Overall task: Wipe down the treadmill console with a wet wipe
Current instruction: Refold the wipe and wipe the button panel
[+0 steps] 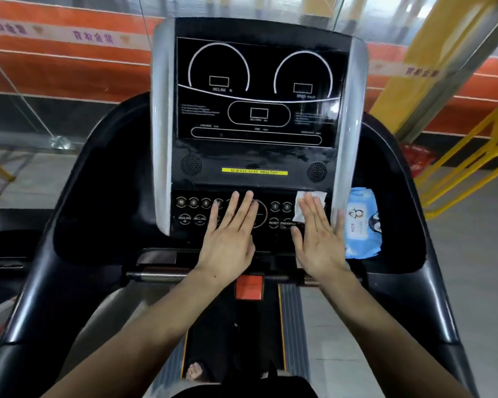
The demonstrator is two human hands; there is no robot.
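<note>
Orange marks the nearest part of the machine, a safety tab (249, 287) on the bar just below the wrists; beyond it both hands lie flat on the button panel (196, 211) of the treadmill console (256, 156); the left hand (230, 234) rests released, fingers straight, over the middle buttons and holds nothing; the right hand (318, 237) is also flat and presses the white wet wipe (309, 201) against the right end of the panel, the wipe showing past the fingertips; just right of it, in the side tray, sits the blue wipe packet (362, 225). Wiping looks to be under way on the lower panel; farther up, the dark display screen (259, 90) shows a sheen but I cannot tell if it is cleaned. Next the right hand likely needs to slide the wipe leftward across the buttons, so the left hand must lift clear.
</note>
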